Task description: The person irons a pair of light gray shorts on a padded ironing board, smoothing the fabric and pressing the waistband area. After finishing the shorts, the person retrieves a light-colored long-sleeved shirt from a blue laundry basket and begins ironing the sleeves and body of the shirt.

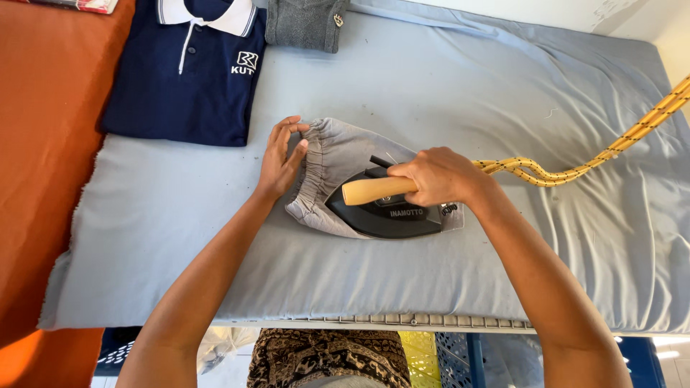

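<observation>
- Orange cloth (43,158) covers the far left of the work surface, lying flat beside the padded area.
- Navy polo shirt (188,79) with a white collar lies folded at the upper left of the blue-grey ironing pad (431,287); its lower edge sits near the left hand but does not touch it.
- Dark grey folded garment (305,23) rests at the top edge of the pad, just right of the polo's collar.
- Left hand (282,159) — fingers spread and pressed down on the gathered elastic end of the light grey garment (332,154), pinning it flat to the pad; it presses the cloth rather than closing around it.
- The light grey garment lies at the centre of the pad, between the two hands, its right portion under the iron.
- Black iron (388,210) sits soleplate-down on that garment, nose pointing left toward the elastic end.
- Right hand (440,176) — clenched around the iron's pale wooden handle (368,190), knuckles up.
- Yellow braided cord (575,169) runs from behind the right hand across the pad and out at the upper right.
- Below the pad's near edge: a patterned brown fabric (327,358) and a yellow crate (417,352), partly hidden.
</observation>
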